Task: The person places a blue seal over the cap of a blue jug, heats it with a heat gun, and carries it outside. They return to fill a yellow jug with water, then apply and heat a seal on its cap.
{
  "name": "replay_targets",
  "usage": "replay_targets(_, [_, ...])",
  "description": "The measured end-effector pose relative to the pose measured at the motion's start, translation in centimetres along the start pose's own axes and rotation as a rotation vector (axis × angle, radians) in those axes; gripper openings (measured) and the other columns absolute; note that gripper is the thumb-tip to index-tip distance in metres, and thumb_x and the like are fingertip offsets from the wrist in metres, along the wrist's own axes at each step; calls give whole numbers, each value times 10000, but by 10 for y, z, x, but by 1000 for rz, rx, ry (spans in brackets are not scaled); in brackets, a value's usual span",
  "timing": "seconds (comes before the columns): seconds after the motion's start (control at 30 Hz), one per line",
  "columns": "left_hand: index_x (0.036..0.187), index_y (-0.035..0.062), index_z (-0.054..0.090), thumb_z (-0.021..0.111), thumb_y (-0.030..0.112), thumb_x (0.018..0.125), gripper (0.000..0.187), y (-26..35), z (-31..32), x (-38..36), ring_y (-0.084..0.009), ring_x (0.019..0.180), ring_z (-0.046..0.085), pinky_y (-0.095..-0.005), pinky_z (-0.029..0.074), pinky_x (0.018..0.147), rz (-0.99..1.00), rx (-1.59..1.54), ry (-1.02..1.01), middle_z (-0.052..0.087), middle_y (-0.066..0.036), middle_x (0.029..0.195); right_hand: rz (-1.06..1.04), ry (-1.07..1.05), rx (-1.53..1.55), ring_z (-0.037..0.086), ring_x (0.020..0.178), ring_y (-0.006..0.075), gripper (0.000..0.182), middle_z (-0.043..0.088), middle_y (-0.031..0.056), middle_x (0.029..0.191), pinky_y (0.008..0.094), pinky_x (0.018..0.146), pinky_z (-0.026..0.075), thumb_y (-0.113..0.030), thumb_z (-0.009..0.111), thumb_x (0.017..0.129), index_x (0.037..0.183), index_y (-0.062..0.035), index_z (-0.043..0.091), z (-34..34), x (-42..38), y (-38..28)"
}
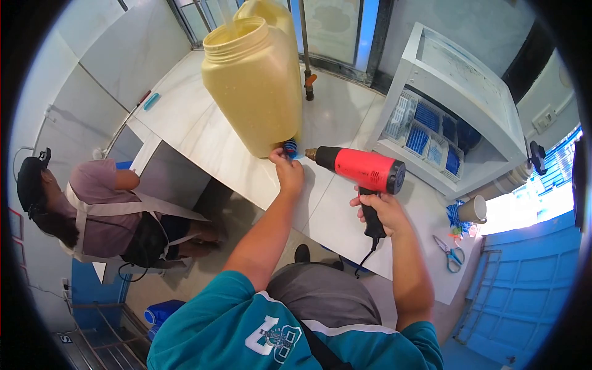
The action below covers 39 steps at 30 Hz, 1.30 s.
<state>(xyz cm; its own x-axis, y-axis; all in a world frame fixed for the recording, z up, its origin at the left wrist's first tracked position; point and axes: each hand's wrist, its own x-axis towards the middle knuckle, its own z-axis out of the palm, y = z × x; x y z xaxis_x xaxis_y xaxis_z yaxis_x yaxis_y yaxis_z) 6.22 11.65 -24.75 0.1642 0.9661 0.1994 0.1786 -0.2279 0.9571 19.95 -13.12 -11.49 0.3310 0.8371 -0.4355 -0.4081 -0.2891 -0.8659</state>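
My right hand (383,211) grips the black handle of a red heat gun (361,168), whose metal nozzle points left at a small blue tap (290,148) at the base of a large yellow plastic jar (254,83). My left hand (287,171) pinches that blue tap from below. The jar stands open-topped on the white marble counter (203,123), with a second yellow jar behind it.
A person in an apron (105,209) sits at the left below the counter. A white shelf unit (453,98) holds blue and white items at the right. Scissors (451,253), a paper cup (473,209) and blue scraps lie near the counter's right end.
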Motion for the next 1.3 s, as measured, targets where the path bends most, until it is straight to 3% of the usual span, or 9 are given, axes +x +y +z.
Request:
replay_targets(0.37, [1251, 11, 286, 422, -158, 793, 507, 0, 2, 5, -289, 1179, 561, -353, 418, 1057, -22, -70, 16, 519, -204, 1201, 2, -47, 18, 627, 699, 151, 414, 704, 125, 1005, 311, 639, 552, -163, 659, 897, 1270, -9, 564, 15, 3, 1])
replay_targets(0.43, [1108, 38, 391, 445, -121, 793, 357, 13, 2, 11, -228, 922, 556, -346, 459, 945, -465, -775, 49, 521, -105, 981, -37, -27, 36, 631, 666, 160, 401, 688, 146, 993, 301, 595, 557, -142, 628, 911, 1283, -20, 542, 20, 2, -3])
replay_targets(0.53, [957, 78, 424, 450, -57, 817, 196, 22, -8, 15, -196, 785, 456, -356, 445, 828, -566, -1203, 29, 450, -58, 840, -61, -34, 104, 652, 676, 179, 458, 685, 179, 1033, 314, 611, 575, -162, 626, 904, 1318, -8, 507, 16, -4, -13])
replay_targets(0.67, [965, 85, 422, 418, -5, 853, 144, 17, -16, 11, -200, 791, 435, -402, 444, 863, -628, -1300, 21, 426, -58, 828, -254, -189, 247, 716, 811, 270, 528, 615, 291, 1267, 351, 691, 614, -143, 585, 915, 1402, 19, 464, -7, -42, -48])
replay_targets(0.73, [1165, 46, 441, 435, 37, 915, 250, -29, -23, 14, -222, 939, 516, -401, 423, 1007, -615, -1251, -269, 547, -94, 985, -448, -212, 271, 720, 836, 302, 633, 542, 337, 1355, 354, 660, 622, -201, 622, 891, 1442, 38, 422, -19, -66, -74])
replay_targets(0.8, [1271, 37, 403, 453, 82, 950, 328, 17, -42, -11, -241, 1044, 530, -402, 414, 1029, -686, -1071, -179, 557, -120, 1135, -683, -69, 103, 722, 828, 268, 712, 483, 351, 1412, 315, 607, 616, -362, 633, 876, 1415, 58, 432, -22, -92, -110])
replay_targets(0.93, [1467, 44, 308, 511, 186, 1011, 519, 39, -92, -49, -284, 1271, 522, -378, 443, 985, -726, -668, -306, 458, -180, 1484, -958, 135, -120, 648, 712, 159, 635, 613, 302, 1276, 239, 565, 533, -329, 581, 923, 1397, 75, 459, -46, -118, -174])
replay_targets(1.1, [1366, 68, 407, 570, 171, 986, 427, 53, -139, -47, -252, 1165, 580, -339, 477, 900, -635, -541, -275, 548, -145, 1366, -708, 547, -568, 590, 666, 96, 469, 674, 64, 925, 242, 600, 494, -325, 648, 914, 1246, 4, 605, -83, -124, -252])
replay_targets(1.3, [1232, 97, 506, 581, 165, 997, 255, 91, -175, 36, -195, 1124, 603, -292, 482, 901, -360, -582, -211, 600, -87, 1286, -536, 812, -1236, 655, 712, 201, 392, 680, 112, 822, 326, 685, 539, -299, 721, 794, 1044, 1, 682, -75, -87, -315])
